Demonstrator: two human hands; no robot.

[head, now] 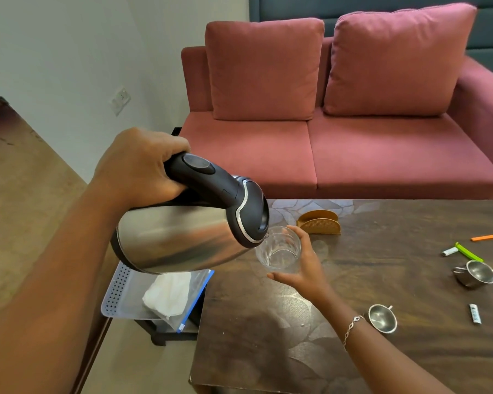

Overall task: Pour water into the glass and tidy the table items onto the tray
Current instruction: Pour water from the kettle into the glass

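My left hand grips the black handle of a steel electric kettle, which is tilted to the right with its spout over the rim of a clear glass. The glass stands on the dark wooden table, and my right hand is wrapped around its right side. No stream of water is visible. A white perforated tray sits on a low stand left of the table, partly hidden by the kettle, with a zip bag of white material on it.
On the table lie a tan napkin holder, two steel cups, an orange clip, a green clip and small white batteries. A pink sofa stands behind the table.
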